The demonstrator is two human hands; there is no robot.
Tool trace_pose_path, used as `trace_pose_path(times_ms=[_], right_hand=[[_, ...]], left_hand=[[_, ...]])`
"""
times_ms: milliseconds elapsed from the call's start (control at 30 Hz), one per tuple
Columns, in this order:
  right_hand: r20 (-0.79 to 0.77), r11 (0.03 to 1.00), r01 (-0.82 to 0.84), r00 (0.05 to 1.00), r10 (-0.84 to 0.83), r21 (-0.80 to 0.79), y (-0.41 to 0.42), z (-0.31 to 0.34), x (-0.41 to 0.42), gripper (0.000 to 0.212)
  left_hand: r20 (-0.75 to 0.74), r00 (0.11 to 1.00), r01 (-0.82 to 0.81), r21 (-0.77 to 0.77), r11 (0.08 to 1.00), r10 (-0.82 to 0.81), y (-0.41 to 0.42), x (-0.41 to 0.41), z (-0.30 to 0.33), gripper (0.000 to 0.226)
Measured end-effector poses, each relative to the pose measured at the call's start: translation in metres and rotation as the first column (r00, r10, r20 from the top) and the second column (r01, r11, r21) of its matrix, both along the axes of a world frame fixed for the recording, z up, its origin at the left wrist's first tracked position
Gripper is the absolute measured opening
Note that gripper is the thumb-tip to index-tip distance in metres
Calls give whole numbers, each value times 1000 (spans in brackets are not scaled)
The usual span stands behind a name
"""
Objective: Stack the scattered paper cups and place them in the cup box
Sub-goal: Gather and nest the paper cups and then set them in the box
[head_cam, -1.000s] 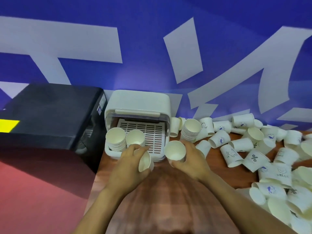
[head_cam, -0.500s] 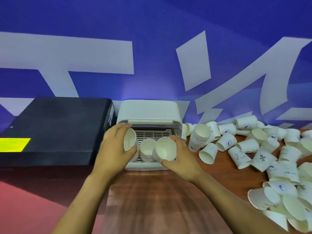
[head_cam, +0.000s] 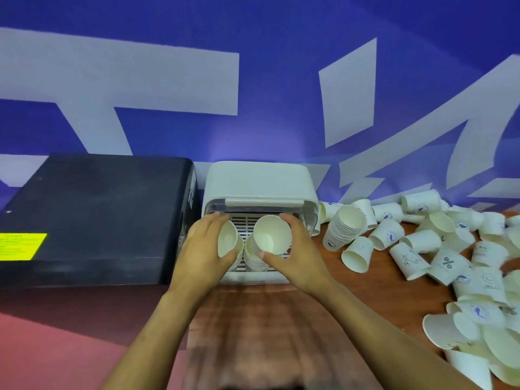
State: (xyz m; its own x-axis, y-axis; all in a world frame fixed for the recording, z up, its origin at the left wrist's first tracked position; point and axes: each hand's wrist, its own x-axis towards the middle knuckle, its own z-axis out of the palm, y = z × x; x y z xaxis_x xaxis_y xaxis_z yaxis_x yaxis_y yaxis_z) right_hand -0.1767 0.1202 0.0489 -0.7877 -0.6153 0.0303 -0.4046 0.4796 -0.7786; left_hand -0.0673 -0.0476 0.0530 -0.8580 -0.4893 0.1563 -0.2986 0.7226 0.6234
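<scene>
Both hands are at the open front of the cup box (head_cam: 257, 180), and each one holds a paper cup. The left hand (head_cam: 201, 253) has its fingers curled round a cup (head_cam: 228, 240) that is tipped on its side, with the open mouth facing right. The right hand (head_cam: 295, 253) grips another cup (head_cam: 272, 235) with fingers over the far side and the thumb under the near rim, so the mouth tips toward the camera. Just under the right thumb there is a stack (head_cam: 254, 260) already standing on the slotted tray inside the box. A second stack seems to sit under the left fingers, but the hand hides most of it, so I cannot be sure. This looks like the step where new cups get dropped onto the stacks in the box. For the next move, each cup probably has to be turned so its bottom points down, lined up over the stack below the fingers, and pushed in gently so it nests. If a cup goes in crooked, it could tip the stack. Well off to the right of the right hand, many loose cups (head_cam: 416, 254) lie on the table (head_cam: 281, 333), and a leaning pile (head_cam: 342, 229) rests just beside the box. A lot of the job looks left to do.
</scene>
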Motion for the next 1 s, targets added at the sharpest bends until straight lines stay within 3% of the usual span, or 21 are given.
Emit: trace_pose_path(times_ms=[267,467,633,867,933,1000], right_hand=[[78,998,-2,997,-3,59,1,-29,-4,81],[95,994,-26,995,16,107,-7,-38,-16,82],[204,970,-132,975,90,204,-1,-59,-15,96],[186,970,-132,978,94,205,2,-46,-19,88],[185,975,-125,979,90,186,12,-40,-17,82],[204,976,-111,976,72,189,28,-37,-13,70]], left_hand=[[78,996,42,-32,999,-40,-3,-5,-29,61],[233,971,62,-23,998,-55,-2,-14,-48,67],[265,963,49,10,999,-50,-6,-19,-53,68],[326,942,89,-12,996,-80,-5,-21,-41,70],[296,952,83,-27,996,-71,-2,-18,-34,68],[175,984,47,-34,998,-40,7,-7,-28,62]])
